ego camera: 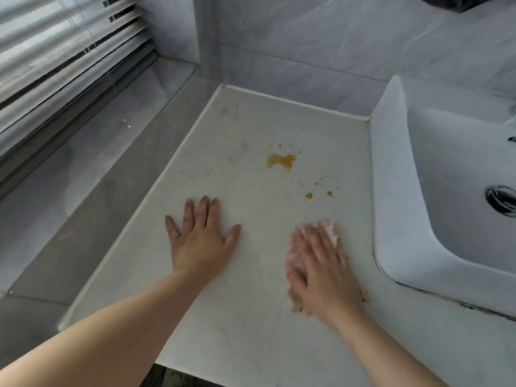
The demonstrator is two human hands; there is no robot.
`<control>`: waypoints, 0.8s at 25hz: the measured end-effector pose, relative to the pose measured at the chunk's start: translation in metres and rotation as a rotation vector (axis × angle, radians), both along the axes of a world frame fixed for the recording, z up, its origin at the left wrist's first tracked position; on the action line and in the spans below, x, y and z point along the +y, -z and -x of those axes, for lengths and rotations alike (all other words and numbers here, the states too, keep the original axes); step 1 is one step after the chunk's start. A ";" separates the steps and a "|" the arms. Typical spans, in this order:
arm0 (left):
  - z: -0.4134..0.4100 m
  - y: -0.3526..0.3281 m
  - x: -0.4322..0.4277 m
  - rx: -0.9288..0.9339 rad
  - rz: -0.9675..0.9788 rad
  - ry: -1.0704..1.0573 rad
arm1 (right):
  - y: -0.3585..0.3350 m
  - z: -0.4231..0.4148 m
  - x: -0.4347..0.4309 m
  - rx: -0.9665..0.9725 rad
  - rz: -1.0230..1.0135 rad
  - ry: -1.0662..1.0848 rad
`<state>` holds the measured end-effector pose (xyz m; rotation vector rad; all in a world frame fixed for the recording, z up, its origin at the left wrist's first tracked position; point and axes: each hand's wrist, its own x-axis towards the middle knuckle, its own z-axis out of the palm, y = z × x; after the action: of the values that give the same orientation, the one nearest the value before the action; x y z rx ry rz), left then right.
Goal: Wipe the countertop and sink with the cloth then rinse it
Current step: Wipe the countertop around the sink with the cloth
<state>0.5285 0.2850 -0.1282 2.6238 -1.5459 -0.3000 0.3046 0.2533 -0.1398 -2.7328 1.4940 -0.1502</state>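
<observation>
Head view: the left hand [199,241] is lying flat and released on the countertop [237,344], apparently bracing the body. The blurred right hand [321,269] is pressing the pink cloth [329,229] down with straight fingers, near the sink [391,163]. The yellow stain [280,160] is sitting farther back, not yet wiped.

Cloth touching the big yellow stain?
Apart. The head view shows bare countertop between the pink cloth under the right hand and the yellow stain farther back.

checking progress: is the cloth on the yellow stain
No, the cloth lies under the right hand, nearer the person than the stain.
</observation>
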 end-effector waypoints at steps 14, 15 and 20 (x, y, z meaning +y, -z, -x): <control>0.004 -0.004 0.001 -0.037 -0.016 -0.008 | -0.010 0.004 -0.099 -0.008 -0.137 0.462; 0.004 -0.004 0.001 -0.040 -0.013 -0.006 | -0.013 -0.011 -0.106 -0.023 -0.176 0.531; 0.004 -0.004 0.001 -0.047 -0.021 -0.003 | -0.005 -0.029 -0.027 0.015 -0.051 -0.188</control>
<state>0.5243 0.2861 -0.1244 2.6673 -1.5616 -0.2571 0.3335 0.2262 -0.1351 -2.8190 1.2173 -0.0872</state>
